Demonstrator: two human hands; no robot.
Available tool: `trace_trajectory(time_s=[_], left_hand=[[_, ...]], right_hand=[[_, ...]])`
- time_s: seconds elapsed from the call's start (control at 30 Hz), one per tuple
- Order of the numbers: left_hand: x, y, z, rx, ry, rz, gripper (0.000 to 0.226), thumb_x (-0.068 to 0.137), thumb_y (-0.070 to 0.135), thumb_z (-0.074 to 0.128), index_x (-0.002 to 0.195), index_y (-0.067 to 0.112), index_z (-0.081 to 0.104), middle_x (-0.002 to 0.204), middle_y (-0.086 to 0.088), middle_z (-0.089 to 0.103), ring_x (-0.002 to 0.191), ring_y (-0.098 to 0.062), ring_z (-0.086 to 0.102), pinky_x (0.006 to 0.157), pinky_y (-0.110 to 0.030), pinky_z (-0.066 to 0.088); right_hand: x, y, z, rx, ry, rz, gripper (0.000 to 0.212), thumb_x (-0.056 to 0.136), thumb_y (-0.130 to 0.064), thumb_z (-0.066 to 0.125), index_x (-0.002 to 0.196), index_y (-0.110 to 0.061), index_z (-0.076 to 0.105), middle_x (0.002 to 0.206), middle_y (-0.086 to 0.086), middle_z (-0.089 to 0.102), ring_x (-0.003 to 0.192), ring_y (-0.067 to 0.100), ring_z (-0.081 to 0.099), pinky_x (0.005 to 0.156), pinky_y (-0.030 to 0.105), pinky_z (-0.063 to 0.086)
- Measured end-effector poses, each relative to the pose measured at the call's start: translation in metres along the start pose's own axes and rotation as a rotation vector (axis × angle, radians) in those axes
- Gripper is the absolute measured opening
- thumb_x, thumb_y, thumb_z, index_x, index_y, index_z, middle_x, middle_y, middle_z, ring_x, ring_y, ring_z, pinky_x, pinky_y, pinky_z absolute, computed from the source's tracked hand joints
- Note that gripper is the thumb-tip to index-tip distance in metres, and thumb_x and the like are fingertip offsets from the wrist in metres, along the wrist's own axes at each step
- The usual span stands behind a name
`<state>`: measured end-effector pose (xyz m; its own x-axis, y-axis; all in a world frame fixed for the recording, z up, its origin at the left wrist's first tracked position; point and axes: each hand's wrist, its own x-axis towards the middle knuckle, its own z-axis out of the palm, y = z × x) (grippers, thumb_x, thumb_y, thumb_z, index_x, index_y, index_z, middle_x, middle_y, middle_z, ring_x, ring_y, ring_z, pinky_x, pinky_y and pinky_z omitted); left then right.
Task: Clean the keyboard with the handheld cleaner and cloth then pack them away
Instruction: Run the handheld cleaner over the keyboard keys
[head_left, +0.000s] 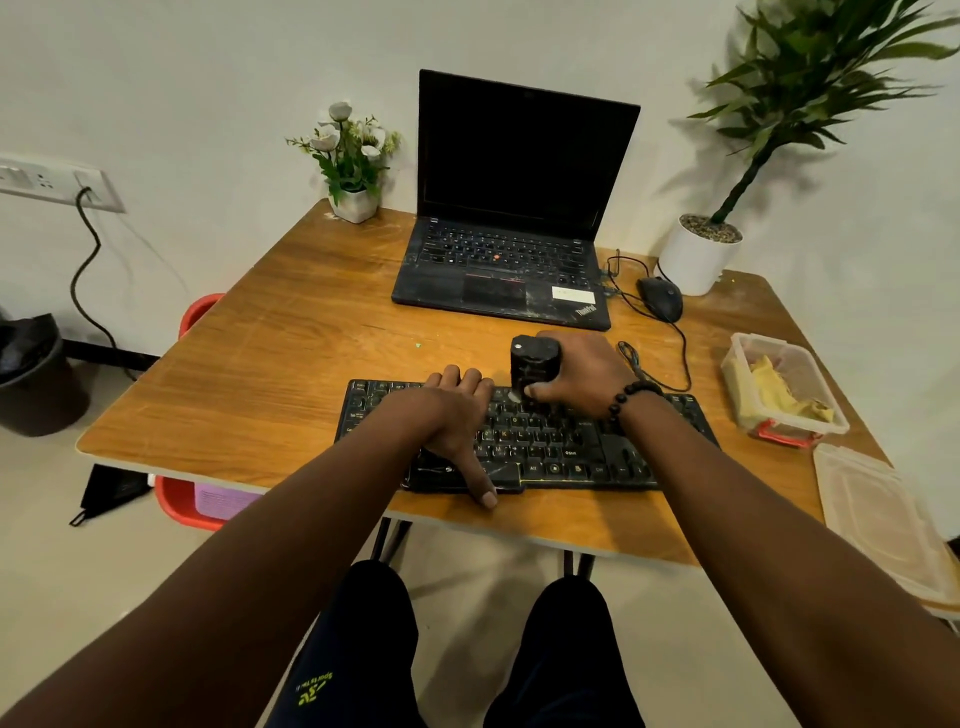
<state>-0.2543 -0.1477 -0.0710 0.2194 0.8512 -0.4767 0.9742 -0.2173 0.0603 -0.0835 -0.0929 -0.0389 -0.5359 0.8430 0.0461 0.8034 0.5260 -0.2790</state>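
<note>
A black keyboard (561, 447) lies near the front edge of the wooden table (270, 374). My right hand (582, 376) grips a black handheld cleaner (530, 364), held upright with its lower end on the keyboard's upper rows. My left hand (454, 421) rests flat on the keyboard's left half, thumb reaching to its front edge. A yellow cloth (774, 389) sits inside a clear plastic box (826, 410) at the right.
An open black laptop (509, 260) stands behind the keyboard, with a wired mouse (661, 297) to its right. The box's lid (883, 519) lies at the table's right front corner. A small flower pot (354, 202) and a large white planter (696, 254) stand at the back.
</note>
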Motion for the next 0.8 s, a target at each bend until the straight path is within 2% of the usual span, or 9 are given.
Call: trace_trajectory(time_s=[0.07,0.2,0.3,0.37,0.43,0.53,0.6,0.7,0.8], left_hand=[[-0.001,0.001,0.0,0.007,0.003,-0.001,0.147,0.049,0.079,0.079,0.157,0.016,0.0,0.161,-0.004,0.007,0.146,-0.035,0.008,0.12,-0.054,0.021],[-0.002,-0.001,0.001,-0.017,0.004,-0.012,0.149,0.049,0.079,0.079,0.158,0.017,-0.002,0.161,-0.004,0.005,0.147,-0.035,0.006,0.119,-0.056,0.021],[-0.002,-0.001,0.002,-0.02,0.008,-0.001,0.151,0.049,0.08,0.079,0.158,0.016,-0.003,0.162,-0.005,0.003,0.148,-0.035,0.004,0.12,-0.057,0.02],[-0.003,-0.003,0.001,-0.034,0.014,0.012,0.15,0.049,0.08,0.079,0.158,0.018,-0.003,0.162,-0.004,0.003,0.148,-0.034,0.004,0.119,-0.058,0.021],[-0.006,-0.009,0.001,-0.047,0.003,0.023,0.15,0.051,0.078,0.079,0.158,0.019,-0.008,0.163,-0.002,-0.001,0.148,-0.034,0.001,0.12,-0.058,0.019],[-0.012,-0.022,0.001,-0.026,-0.047,-0.015,0.155,0.05,0.077,0.081,0.157,0.018,-0.016,0.163,0.001,-0.013,0.149,-0.034,-0.007,0.121,-0.059,0.015],[-0.015,-0.031,0.001,-0.013,-0.058,-0.053,0.158,0.047,0.076,0.082,0.156,0.017,-0.015,0.163,0.0,-0.01,0.149,-0.035,-0.005,0.12,-0.059,0.019],[-0.017,-0.037,0.001,-0.003,-0.057,-0.068,0.155,0.044,0.076,0.083,0.157,0.019,-0.007,0.16,-0.002,0.0,0.148,-0.035,0.003,0.117,-0.059,0.026],[-0.013,-0.036,0.0,0.017,-0.059,-0.062,0.154,0.041,0.078,0.083,0.157,0.02,0.0,0.157,-0.003,0.006,0.146,-0.035,0.008,0.115,-0.059,0.03]], right_hand=[[0.006,-0.005,-0.003,-0.066,0.043,-0.001,0.036,0.075,-0.027,0.077,0.105,-0.015,0.061,0.101,0.002,0.067,0.098,0.02,0.059,0.075,0.027,0.045],[0.005,-0.008,0.001,0.059,-0.03,-0.035,0.039,0.072,-0.029,0.079,0.105,-0.016,0.062,0.097,-0.001,0.068,0.094,0.017,0.062,0.078,0.031,0.052],[0.004,-0.005,-0.004,-0.093,0.034,0.02,0.04,0.075,-0.026,0.077,0.111,-0.014,0.061,0.104,0.005,0.068,0.099,0.021,0.061,0.08,0.032,0.051],[0.004,-0.003,-0.008,-0.013,0.06,0.021,0.042,0.075,-0.024,0.078,0.113,-0.014,0.061,0.105,0.003,0.068,0.098,0.019,0.061,0.081,0.031,0.052],[-0.001,-0.005,-0.007,0.139,0.011,-0.001,0.044,0.074,-0.024,0.08,0.112,-0.017,0.061,0.103,-0.001,0.068,0.095,0.015,0.061,0.081,0.029,0.052],[-0.004,-0.003,-0.002,0.062,-0.018,-0.021,0.038,0.074,-0.023,0.079,0.107,-0.018,0.061,0.102,0.0,0.068,0.097,0.018,0.061,0.08,0.029,0.05],[-0.003,-0.002,-0.004,0.016,0.028,0.009,0.039,0.074,-0.023,0.079,0.109,-0.017,0.062,0.102,0.0,0.067,0.097,0.018,0.06,0.081,0.031,0.05],[-0.003,-0.002,-0.004,0.158,0.004,0.0,0.038,0.074,-0.024,0.079,0.107,-0.018,0.062,0.096,-0.007,0.065,0.09,0.013,0.06,0.074,0.025,0.051],[0.0,-0.002,0.003,0.068,-0.007,-0.027,0.036,0.074,-0.024,0.079,0.104,-0.017,0.062,0.098,0.0,0.067,0.094,0.018,0.06,0.072,0.028,0.047]])
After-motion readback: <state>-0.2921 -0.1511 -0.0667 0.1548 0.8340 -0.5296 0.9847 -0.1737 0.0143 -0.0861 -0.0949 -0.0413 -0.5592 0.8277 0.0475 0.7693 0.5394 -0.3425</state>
